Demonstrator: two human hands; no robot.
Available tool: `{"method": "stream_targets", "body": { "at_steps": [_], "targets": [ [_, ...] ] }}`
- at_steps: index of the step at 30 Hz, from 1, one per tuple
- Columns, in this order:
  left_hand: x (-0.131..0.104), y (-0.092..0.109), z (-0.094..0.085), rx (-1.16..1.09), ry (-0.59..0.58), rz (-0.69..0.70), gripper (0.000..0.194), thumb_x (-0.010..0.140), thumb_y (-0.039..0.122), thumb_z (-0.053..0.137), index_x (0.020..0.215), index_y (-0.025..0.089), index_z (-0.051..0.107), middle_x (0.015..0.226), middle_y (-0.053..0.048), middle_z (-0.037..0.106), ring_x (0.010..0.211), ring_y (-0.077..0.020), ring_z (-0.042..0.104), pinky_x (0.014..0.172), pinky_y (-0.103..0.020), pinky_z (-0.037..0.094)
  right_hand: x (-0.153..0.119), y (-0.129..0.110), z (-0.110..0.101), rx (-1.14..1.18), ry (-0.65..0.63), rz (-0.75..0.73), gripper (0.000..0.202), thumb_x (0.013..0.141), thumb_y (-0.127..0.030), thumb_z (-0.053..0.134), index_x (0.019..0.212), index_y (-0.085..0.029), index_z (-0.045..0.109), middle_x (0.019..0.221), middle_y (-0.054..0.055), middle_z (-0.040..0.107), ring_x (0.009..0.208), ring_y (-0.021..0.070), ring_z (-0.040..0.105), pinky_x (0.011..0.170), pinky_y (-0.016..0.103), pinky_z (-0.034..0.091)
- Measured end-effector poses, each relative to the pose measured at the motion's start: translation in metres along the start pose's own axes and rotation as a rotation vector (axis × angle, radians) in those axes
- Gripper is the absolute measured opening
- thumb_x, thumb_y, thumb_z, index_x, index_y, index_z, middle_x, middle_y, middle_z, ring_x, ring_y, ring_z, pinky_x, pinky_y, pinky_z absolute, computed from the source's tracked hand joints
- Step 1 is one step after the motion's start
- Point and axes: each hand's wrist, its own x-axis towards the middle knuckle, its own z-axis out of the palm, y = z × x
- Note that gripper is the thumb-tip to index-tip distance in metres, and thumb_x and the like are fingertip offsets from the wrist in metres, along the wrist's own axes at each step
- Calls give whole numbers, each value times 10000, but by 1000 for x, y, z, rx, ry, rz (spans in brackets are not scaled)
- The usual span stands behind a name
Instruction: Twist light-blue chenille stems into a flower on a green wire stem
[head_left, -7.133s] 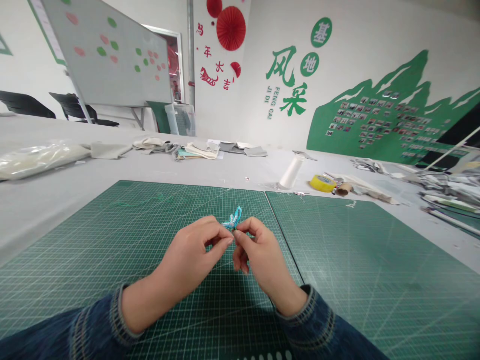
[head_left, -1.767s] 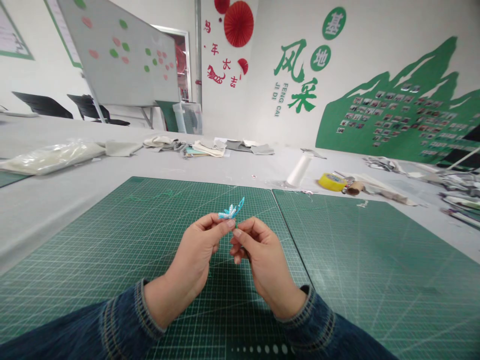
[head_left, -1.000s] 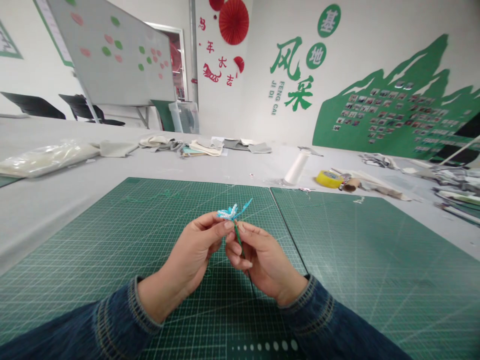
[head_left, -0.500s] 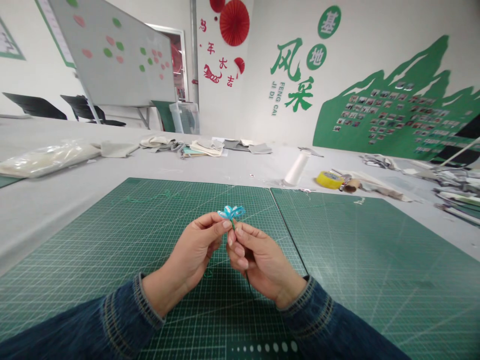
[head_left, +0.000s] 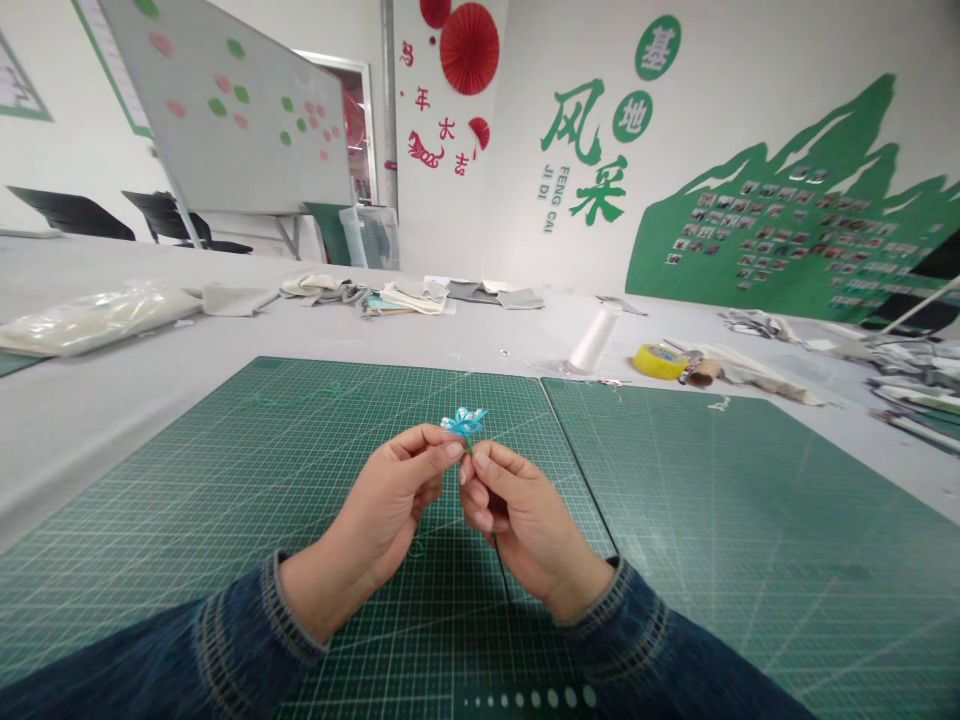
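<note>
L hand (head_left: 386, 505), near ctr, pinched 1 blue flower (head_left: 463, 422) at its base, above a green mat (head_left: 225, 480); R hand (head_left: 529, 515) pinched its 1 green stem (head_left: 469, 446). Far R stood 1 white cone (head_left: 595, 340), then 1 yellow tape roll (head_left: 660, 361).

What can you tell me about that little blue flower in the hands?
The blue flower has several looped petals in bright blue with whitish, bead-like rows; it may be thread or beadwork, but is too small to be sure. Beneath the petals a bit of green stem shows, and a thin dark rod, apparently its continuation, emerges below the right hand. It is held petals up over the green cutting mat, the left hand pinching near the petals, the right on the stem.
</note>
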Motion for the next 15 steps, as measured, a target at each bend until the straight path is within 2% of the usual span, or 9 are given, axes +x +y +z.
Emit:
{"method": "stream_targets", "body": {
  "at_steps": [9, 15],
  "targets": [
    [2, -2, 0, 18, 23, 19, 172, 716, 216, 819, 728, 141, 664, 605, 48, 529, 487, -29, 317, 447, -154, 249, 0, 4, 2, -242, 143, -98, 231, 885, -345, 635, 730, -177, 598, 557, -57, 479, 467, 67, 411, 438, 188, 251],
    [-1, -4, 4, 3, 24, 10, 217, 723, 237, 822, 691, 147, 628, 567, 71, 456, 470, -31, 273, 427, -166, 211, -2, 6, 2, -636, 242, -247, 212, 930, -320, 550, 760, -203, 599, 528, -56, 491, 481, 104, 457, 485, 235, 354]
  ]
}}
